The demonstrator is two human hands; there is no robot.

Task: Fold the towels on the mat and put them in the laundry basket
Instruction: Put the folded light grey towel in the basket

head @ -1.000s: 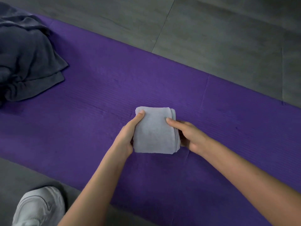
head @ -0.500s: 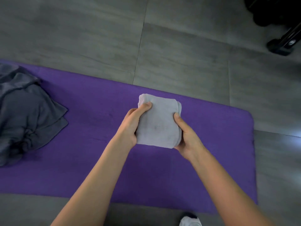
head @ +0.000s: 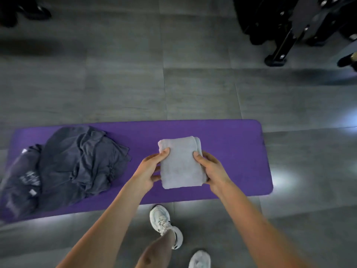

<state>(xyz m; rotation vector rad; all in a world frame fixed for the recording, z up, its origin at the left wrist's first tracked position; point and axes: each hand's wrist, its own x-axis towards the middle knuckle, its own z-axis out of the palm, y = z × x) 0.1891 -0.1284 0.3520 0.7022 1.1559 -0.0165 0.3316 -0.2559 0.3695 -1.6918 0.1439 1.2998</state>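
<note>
A folded light grey towel (head: pixel 180 163) is held in the air above the purple mat (head: pixel 231 147). My left hand (head: pixel 149 171) grips its left edge, thumb on top and fingers underneath. My right hand (head: pixel 213 170) grips its right edge the same way. A crumpled pile of dark grey towels (head: pixel 77 165) lies on the left half of the mat. No laundry basket is in view.
Grey tiled floor surrounds the mat. My white shoes (head: pixel 166 225) stand just in front of the mat's near edge. A black wheeled frame (head: pixel 286 39) stands at the far right. Dark shoes (head: pixel 29 12) of another person show at the far left.
Both hands lifted the folded towel off the mat. The view has risen and pulled back, so the whole mat, the dark pile and my feet now show.
</note>
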